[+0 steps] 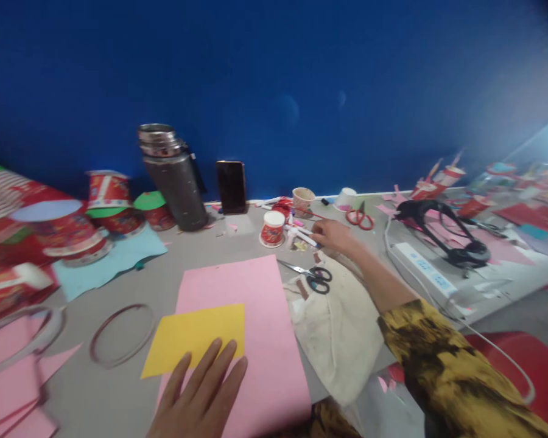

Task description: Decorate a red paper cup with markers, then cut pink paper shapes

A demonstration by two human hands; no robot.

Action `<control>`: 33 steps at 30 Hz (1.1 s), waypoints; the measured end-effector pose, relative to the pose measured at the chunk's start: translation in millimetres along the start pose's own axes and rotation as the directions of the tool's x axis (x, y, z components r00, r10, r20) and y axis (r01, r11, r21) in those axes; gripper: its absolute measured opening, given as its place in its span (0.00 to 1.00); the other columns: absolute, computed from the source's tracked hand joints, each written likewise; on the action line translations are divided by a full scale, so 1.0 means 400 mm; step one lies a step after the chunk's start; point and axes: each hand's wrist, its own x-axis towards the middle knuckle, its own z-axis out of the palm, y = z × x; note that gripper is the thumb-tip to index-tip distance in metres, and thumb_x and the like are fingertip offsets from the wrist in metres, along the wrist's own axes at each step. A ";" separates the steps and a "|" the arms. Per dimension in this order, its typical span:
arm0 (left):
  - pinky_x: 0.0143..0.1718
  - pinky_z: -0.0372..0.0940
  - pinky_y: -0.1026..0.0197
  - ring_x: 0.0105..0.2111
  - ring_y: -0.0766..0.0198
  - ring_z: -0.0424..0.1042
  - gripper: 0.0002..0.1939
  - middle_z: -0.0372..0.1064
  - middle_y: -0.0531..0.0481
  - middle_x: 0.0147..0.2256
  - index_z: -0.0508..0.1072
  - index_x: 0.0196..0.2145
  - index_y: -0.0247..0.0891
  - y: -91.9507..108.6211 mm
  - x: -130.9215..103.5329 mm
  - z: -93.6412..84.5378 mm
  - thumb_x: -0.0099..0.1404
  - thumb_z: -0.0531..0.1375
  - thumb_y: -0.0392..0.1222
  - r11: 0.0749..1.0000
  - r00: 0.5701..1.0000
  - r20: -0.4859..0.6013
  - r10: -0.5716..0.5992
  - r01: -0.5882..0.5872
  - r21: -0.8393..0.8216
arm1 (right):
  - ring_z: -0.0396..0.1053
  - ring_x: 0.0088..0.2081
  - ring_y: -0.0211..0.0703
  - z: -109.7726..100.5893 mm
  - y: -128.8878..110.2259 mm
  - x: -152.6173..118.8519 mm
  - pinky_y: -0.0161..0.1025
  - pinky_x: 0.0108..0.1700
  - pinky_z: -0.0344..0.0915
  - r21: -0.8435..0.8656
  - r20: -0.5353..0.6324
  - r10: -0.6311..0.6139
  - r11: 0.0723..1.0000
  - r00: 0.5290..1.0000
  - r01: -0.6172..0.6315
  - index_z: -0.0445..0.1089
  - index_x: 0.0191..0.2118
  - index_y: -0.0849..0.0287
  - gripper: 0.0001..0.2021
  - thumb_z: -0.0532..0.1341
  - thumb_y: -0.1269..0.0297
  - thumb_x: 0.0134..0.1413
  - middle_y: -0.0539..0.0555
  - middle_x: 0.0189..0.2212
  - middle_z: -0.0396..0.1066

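Observation:
My left hand (201, 389) lies flat with fingers spread on a yellow paper sheet (196, 331). Beneath that sheet is a larger pink paper sheet (260, 340). My right hand (331, 236) reaches to the back of the table, fingers bent together at the end of a pile of white markers (304, 236); what they hold, if anything, I cannot make out. Just left of the pile stands a red and white paper cup (273, 229). Black-handled scissors (317, 280) lie partly open in front of my right hand, on a cream cloth (342, 340).
A grey flask (176, 188) and a phone (231, 187) stand by the blue wall. Red paper cups (109, 191) and light blue paper (114, 258) lie left. Red-handled scissors (360, 218), a power strip (424, 267) and a black headset (442, 234) are right. A ring (94, 347) lies front left.

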 end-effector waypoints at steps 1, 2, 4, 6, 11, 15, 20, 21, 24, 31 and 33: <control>0.79 0.36 0.39 0.77 0.45 0.54 0.40 0.72 0.37 0.67 0.70 0.69 0.39 0.009 0.002 -0.015 0.74 0.54 0.71 0.999 0.999 0.034 -0.026 0.026 -0.024 | 0.78 0.45 0.51 -0.009 0.001 -0.007 0.39 0.38 0.60 0.000 -0.015 0.001 1.000 1.000 -0.001 0.81 0.48 0.60 0.15 0.61 0.58 0.68 0.60 0.46 0.84; 0.79 0.39 0.40 0.75 0.44 0.58 0.39 0.71 0.36 0.68 0.71 0.68 0.39 0.018 0.003 -0.029 0.74 0.55 0.70 0.996 0.996 0.064 -0.065 0.068 -0.049 | 0.78 0.44 0.53 -0.020 0.002 -0.015 0.40 0.38 0.61 -0.001 -0.033 0.003 1.000 0.999 -0.003 0.81 0.49 0.60 0.15 0.60 0.59 0.69 0.61 0.45 0.84; 0.78 0.47 0.41 0.72 0.46 0.64 0.33 0.72 0.38 0.67 0.73 0.66 0.43 0.030 0.004 -0.056 0.75 0.57 0.67 0.979 0.982 0.095 -0.162 0.172 -0.111 | 0.78 0.42 0.55 -0.049 0.003 -0.039 0.41 0.37 0.61 0.001 -0.078 0.004 1.000 0.997 -0.004 0.81 0.48 0.61 0.16 0.58 0.59 0.69 0.63 0.43 0.84; 0.73 0.59 0.45 0.69 0.49 0.68 0.26 0.76 0.41 0.64 0.75 0.64 0.47 0.025 0.003 -0.079 0.76 0.59 0.61 0.943 0.959 0.100 -0.264 0.278 -0.184 | 0.77 0.39 0.53 -0.079 -0.008 -0.082 0.42 0.39 0.63 0.023 -0.139 -0.021 0.999 0.990 0.024 0.80 0.47 0.58 0.16 0.56 0.59 0.70 0.61 0.40 0.84; 0.61 0.71 0.43 0.56 0.49 0.77 0.14 0.80 0.42 0.47 0.80 0.49 0.43 -0.076 0.010 -0.146 0.79 0.54 0.44 0.857 0.857 -0.044 -0.513 0.509 -0.078 | 0.75 0.33 0.47 -0.113 -0.144 -0.273 0.41 0.39 0.66 0.265 -0.180 -0.311 0.898 0.933 0.350 0.79 0.40 0.54 0.15 0.57 0.55 0.72 0.55 0.35 0.82; 0.54 0.73 0.36 0.50 0.39 0.75 0.19 0.78 0.36 0.45 0.78 0.48 0.31 -0.160 0.039 -0.198 0.78 0.51 0.45 0.746 0.753 0.086 -0.652 0.617 0.252 | 0.78 0.43 0.47 -0.076 -0.305 -0.383 0.41 0.43 0.65 0.309 0.168 -0.770 0.635 0.616 0.708 0.78 0.45 0.52 0.14 0.56 0.56 0.77 0.54 0.41 0.82; 0.53 0.72 0.41 0.49 0.42 0.75 0.20 0.76 0.38 0.46 0.79 0.49 0.30 -0.165 0.071 -0.212 0.81 0.49 0.43 0.739 0.727 0.174 -0.664 0.602 0.304 | 0.75 0.43 0.48 -0.014 -0.394 -0.375 0.41 0.38 0.63 0.165 0.267 -0.822 0.554 0.503 0.816 0.76 0.48 0.59 0.12 0.56 0.59 0.77 0.58 0.45 0.79; 0.53 0.71 0.41 0.49 0.42 0.74 0.20 0.76 0.38 0.46 0.79 0.49 0.30 -0.159 0.074 -0.210 0.81 0.49 0.43 0.743 0.730 0.171 -0.661 0.606 0.285 | 0.75 0.43 0.48 -0.005 -0.398 -0.369 0.42 0.37 0.62 0.133 0.279 -0.816 0.554 0.506 0.821 0.76 0.48 0.59 0.12 0.56 0.60 0.77 0.59 0.45 0.78; 0.55 0.70 0.42 0.51 0.43 0.73 0.19 0.75 0.37 0.48 0.78 0.51 0.31 -0.144 0.077 -0.200 0.80 0.50 0.43 0.787 0.774 0.153 -0.614 0.584 0.200 | 0.74 0.41 0.48 0.010 -0.400 -0.359 0.41 0.34 0.61 0.090 0.316 -0.804 0.553 0.503 0.828 0.76 0.47 0.60 0.10 0.57 0.64 0.76 0.58 0.45 0.77; 0.59 0.65 0.40 0.61 0.43 0.71 0.19 0.76 0.41 0.57 0.75 0.54 0.41 -0.132 0.071 -0.191 0.72 0.51 0.34 0.950 0.910 0.273 -0.312 0.307 0.062 | 0.74 0.40 0.48 0.006 -0.405 -0.365 0.43 0.33 0.61 0.113 0.333 -0.797 0.564 0.503 0.818 0.76 0.47 0.60 0.08 0.58 0.66 0.74 0.57 0.46 0.76; 0.58 0.63 0.41 0.59 0.45 0.74 0.18 0.78 0.43 0.55 0.75 0.51 0.43 -0.129 0.073 -0.191 0.72 0.51 0.32 0.955 0.907 0.300 -0.296 0.283 0.084 | 0.75 0.42 0.49 0.002 -0.401 -0.363 0.42 0.34 0.62 0.122 0.344 -0.784 0.583 0.517 0.803 0.76 0.48 0.60 0.08 0.60 0.64 0.74 0.58 0.46 0.77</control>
